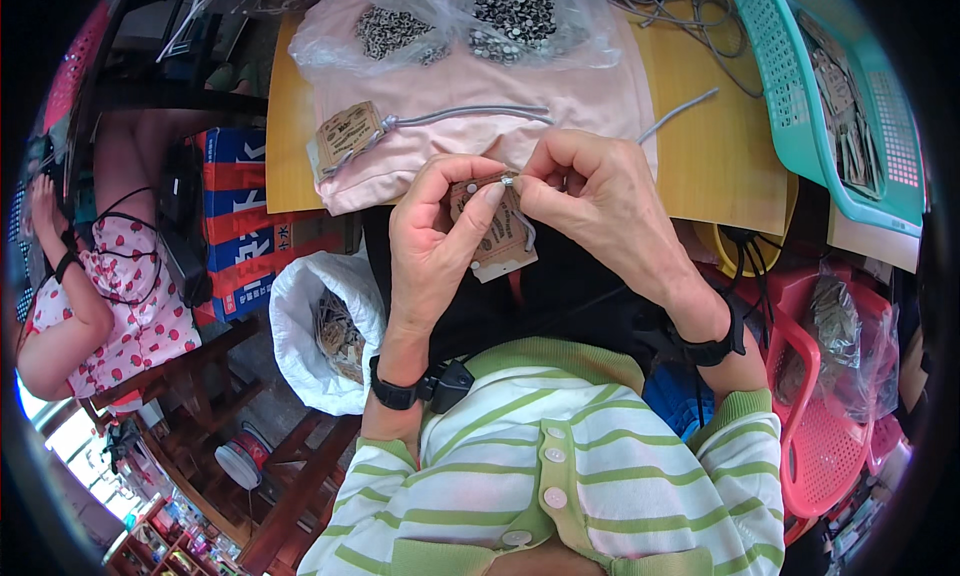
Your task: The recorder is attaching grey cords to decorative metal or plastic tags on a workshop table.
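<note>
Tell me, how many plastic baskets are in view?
2. A turquoise perforated plastic basket sits at the table's upper right, and a pink-red perforated plastic basket stands lower right beside the person. Others may be hidden.

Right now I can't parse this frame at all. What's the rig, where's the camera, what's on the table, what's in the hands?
There is no machine here: a person works with two bare hands. The one picture comes from a wide fisheye camera worn on the person's head, looking down, so straight edges bend near the rim and the forearms enter from below.

The left hand holds a brown card tag. The right hand pinches a small metal piece at the tag's top edge.

On the wooden table lies a pink cloth. On it rest a finished tag with a grey cord and clear bags of small metal parts. A teal basket stands at the right. A white bag of tags sits below the table. Another person sits at the left.
</note>
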A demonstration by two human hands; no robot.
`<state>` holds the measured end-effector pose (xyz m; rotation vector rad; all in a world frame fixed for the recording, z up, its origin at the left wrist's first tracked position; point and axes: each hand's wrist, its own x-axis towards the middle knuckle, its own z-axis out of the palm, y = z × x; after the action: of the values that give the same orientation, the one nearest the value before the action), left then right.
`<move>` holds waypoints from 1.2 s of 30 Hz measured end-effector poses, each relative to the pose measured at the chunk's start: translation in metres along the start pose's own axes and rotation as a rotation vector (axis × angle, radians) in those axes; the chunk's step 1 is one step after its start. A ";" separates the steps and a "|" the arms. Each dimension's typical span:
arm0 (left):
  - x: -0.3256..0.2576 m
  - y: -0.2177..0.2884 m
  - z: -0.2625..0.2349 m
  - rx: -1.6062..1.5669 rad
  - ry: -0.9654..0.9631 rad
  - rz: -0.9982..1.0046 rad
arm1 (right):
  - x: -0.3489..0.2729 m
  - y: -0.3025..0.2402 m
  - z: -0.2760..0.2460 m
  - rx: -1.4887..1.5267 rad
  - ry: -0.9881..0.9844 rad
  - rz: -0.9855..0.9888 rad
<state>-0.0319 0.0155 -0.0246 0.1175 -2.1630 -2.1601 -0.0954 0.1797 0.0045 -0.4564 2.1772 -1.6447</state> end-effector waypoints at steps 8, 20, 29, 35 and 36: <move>-0.001 0.005 0.000 -0.047 -0.015 -0.073 | 0.000 -0.001 0.000 -0.026 -0.006 0.010; -0.002 -0.006 0.000 0.055 0.085 0.037 | -0.001 0.003 0.002 0.002 -0.039 0.010; 0.002 -0.008 -0.004 -0.223 -0.052 0.048 | 0.011 0.015 -0.006 0.163 -0.161 -0.072; 0.002 -0.009 -0.004 -0.443 -0.084 -0.047 | 0.013 0.011 -0.012 0.150 -0.226 -0.114; 0.002 -0.009 -0.004 -0.443 -0.084 -0.048 | 0.013 0.011 -0.011 0.175 -0.238 -0.117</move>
<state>-0.0334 0.0118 -0.0335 0.0501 -1.6764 -2.6510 -0.1125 0.1862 -0.0045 -0.6996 1.8485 -1.7263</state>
